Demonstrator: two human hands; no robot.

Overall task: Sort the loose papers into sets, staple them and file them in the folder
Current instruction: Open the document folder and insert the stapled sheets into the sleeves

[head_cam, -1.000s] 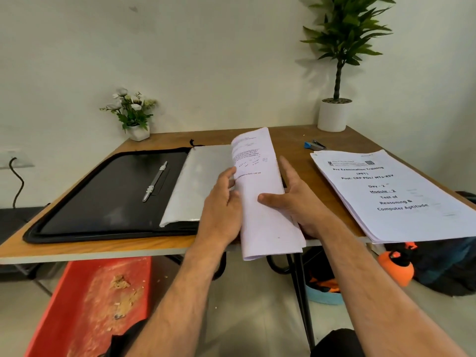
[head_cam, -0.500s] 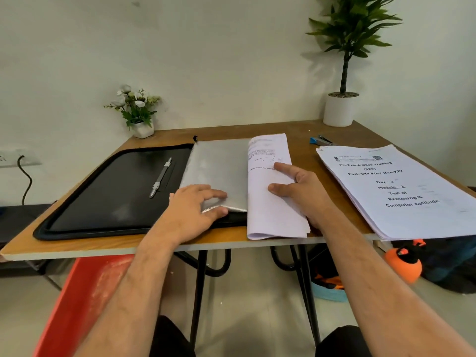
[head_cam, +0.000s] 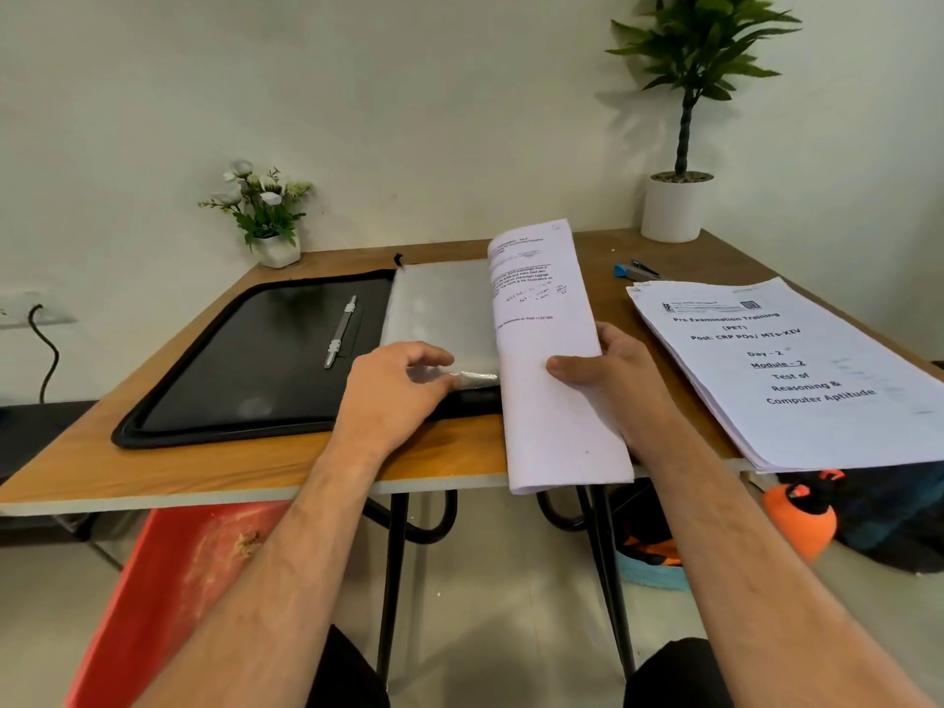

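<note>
A black folder (head_cam: 245, 370) lies open on the wooden table (head_cam: 286, 467), with a metal clip bar (head_cam: 341, 331) on its left half and clear plastic sleeves (head_cam: 439, 309) on its right half. My left hand (head_cam: 396, 388) pinches the near corner of the sleeves. My right hand (head_cam: 608, 370) grips a white paper set (head_cam: 549, 360), thumb on top, tilted up beside the sleeves and overhanging the table's front edge. A thick stack of printed papers (head_cam: 797, 370) lies at the right. A blue stapler (head_cam: 636, 270) sits behind that stack.
A small flower pot (head_cam: 270, 217) stands at the back left and a tall potted plant (head_cam: 674, 206) at the back right. Under the table are a red bin (head_cam: 168, 595), black table legs (head_cam: 391, 580), an orange object (head_cam: 802, 513) and a dark bag.
My right hand has lifted the paper set off the table and now grips it. My left hand has slid right along the sleeves' near edge and pinches the corner.
</note>
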